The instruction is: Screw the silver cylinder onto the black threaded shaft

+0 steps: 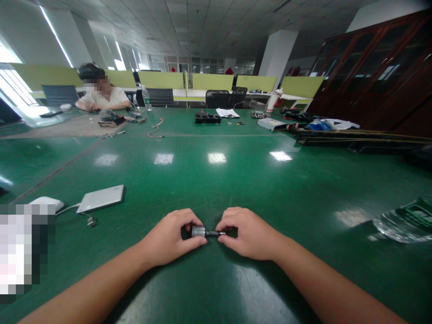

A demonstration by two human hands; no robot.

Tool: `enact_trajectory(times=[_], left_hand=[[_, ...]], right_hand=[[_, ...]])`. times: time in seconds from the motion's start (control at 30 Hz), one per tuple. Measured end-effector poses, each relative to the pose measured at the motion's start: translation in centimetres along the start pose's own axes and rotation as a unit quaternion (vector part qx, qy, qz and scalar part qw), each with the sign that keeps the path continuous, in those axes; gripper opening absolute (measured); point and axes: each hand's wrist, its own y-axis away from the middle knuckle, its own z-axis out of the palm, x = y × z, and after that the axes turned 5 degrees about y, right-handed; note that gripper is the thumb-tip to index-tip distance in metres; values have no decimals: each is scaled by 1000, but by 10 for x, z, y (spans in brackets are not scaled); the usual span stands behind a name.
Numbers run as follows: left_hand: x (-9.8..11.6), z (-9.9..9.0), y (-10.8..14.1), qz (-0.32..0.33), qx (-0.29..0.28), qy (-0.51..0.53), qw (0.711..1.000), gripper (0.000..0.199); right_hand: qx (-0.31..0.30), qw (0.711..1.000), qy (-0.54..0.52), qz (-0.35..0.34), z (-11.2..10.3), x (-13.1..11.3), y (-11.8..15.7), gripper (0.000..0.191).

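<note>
Between my two hands lies a small metal part (198,231), a silver cylinder with a thin dark shaft pointing right; its exact kind is not clear. My left hand (171,235) pinches the thick cylinder end between thumb and fingers. At the other end, the thumb and fingers of my right hand (249,235) close round the tip of the shaft, covering part of it. The part is roughly level, at or just above the green tabletop (189,180).
To the left are a white power bank (101,198) with a cable and a blurred-out item. A water bottle (408,220) lies at right. Across the table sits a person (104,96) near electronic parts, with a black tray (207,118) and papers (227,113) farther right.
</note>
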Motion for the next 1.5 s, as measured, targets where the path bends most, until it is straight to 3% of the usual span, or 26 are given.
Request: enact_trajectory(times=[0.4,0.73,1.1,1.5], left_hand=[[2,-1,1,-20,2,5,1000,18],[4,-2,0,-19,1,6,1000,17],[1,1,2,11,-8,-34,999,24],[0,2,1,25,-8,-42,999,21]], right_hand=[[-24,997,20,64,-17,16,6,10],[-38,998,-8,50,-14,9,5,12],[23,997,-72,21,16,-5,-3,21],[25,998,-48,13,18,-10,-3,14]])
